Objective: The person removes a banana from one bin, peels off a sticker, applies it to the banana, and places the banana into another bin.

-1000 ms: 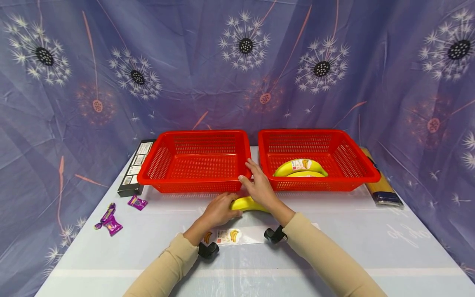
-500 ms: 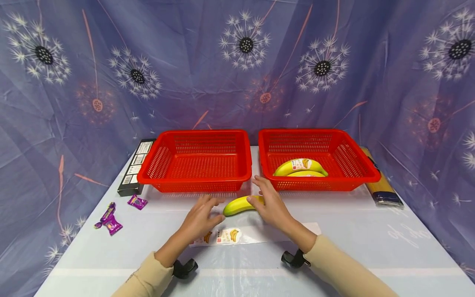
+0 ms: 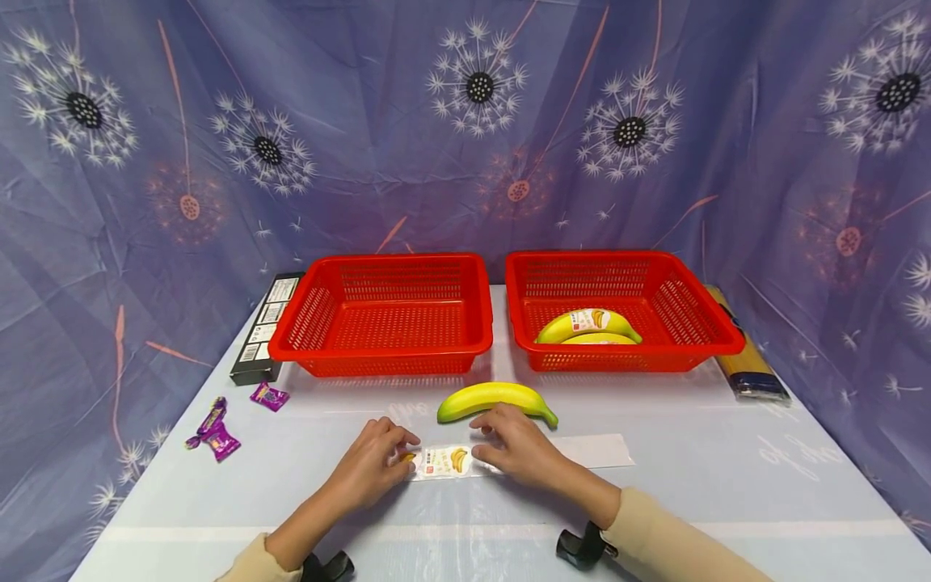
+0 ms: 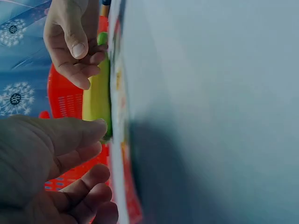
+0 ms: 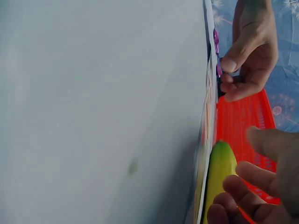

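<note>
A strip of banana stickers (image 3: 446,461) lies flat on the table, its right part plain white (image 3: 596,451). My left hand (image 3: 367,462) is over the strip's left end, thumb and fingers spread apart with nothing between them. At the middle of the strip hovers my right hand (image 3: 520,446), its fingers loosely bent and holding nothing. Just beyond the strip lies a single yellow banana (image 3: 483,394) with green ends; the right fingers overlap its lower edge in the head view. Both wrist views show the fingers (image 4: 96,175) of each hand apart, near the banana (image 5: 219,175).
Two red plastic baskets stand at the back: the left basket (image 3: 378,356) and the right basket (image 3: 698,353), which holds bananas (image 3: 589,323) with a sticker on the front-facing one. Purple wrapped candies (image 3: 218,440) and a black box (image 3: 256,368) are left; a yellow-brown package (image 3: 752,376) lies right.
Both hands have let go of the banana and drawn back toward me, coming down over the sticker strip. The banana now lies alone on the table.
</note>
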Demonstrator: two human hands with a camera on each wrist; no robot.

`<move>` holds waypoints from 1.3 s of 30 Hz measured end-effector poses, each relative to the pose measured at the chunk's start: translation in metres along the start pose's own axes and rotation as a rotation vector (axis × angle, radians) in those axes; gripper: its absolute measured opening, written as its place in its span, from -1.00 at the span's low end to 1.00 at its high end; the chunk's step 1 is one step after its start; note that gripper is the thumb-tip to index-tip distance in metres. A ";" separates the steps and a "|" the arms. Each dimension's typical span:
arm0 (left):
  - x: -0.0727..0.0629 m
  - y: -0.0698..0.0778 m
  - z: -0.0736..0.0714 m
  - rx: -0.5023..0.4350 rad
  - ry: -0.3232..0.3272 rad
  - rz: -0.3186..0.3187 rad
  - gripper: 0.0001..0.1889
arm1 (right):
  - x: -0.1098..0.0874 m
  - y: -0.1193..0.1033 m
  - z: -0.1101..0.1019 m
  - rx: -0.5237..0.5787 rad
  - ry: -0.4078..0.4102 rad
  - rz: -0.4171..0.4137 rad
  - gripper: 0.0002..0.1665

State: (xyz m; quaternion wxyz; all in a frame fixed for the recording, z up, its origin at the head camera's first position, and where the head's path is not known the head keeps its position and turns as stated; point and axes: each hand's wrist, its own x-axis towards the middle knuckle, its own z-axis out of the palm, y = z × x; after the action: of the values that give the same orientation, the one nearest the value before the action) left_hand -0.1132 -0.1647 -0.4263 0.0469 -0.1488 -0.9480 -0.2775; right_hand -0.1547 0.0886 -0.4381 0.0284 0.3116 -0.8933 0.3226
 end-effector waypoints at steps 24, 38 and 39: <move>0.002 -0.007 0.007 -0.028 -0.063 -0.022 -0.79 | 0.011 -0.009 0.021 -0.181 -0.133 -0.005 -0.59; 0.001 -0.008 0.009 -0.017 -0.041 -0.017 -0.77 | 0.008 -0.010 0.024 -0.168 -0.089 -0.101 -0.71; 0.001 -0.008 0.009 -0.016 -0.041 -0.016 -0.77 | 0.009 -0.011 0.024 -0.166 -0.093 -0.101 -0.71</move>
State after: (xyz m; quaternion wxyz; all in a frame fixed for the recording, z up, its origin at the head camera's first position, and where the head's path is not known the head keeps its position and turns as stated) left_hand -0.1171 -0.1661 -0.4378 0.0241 -0.1471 -0.9476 -0.2825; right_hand -0.1517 0.0632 -0.4491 0.0289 0.3672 -0.9006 0.2309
